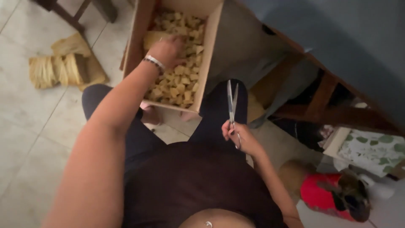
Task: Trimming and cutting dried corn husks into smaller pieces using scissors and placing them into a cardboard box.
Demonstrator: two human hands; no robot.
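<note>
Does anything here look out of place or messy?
Mostly no. The left hand reaches into the box of small yellowish pieces, and the right hand holds scissors, blades up. Only the fibrous bundles lie loose on the floor.

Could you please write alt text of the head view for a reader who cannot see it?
A seated person's left hand reaches into an open cardboard box of small pale yellow cut pieces, while the right hand holds slim metal scissors pointing up. Flat yellowish fibrous slabs lie on the tiled floor.
</note>
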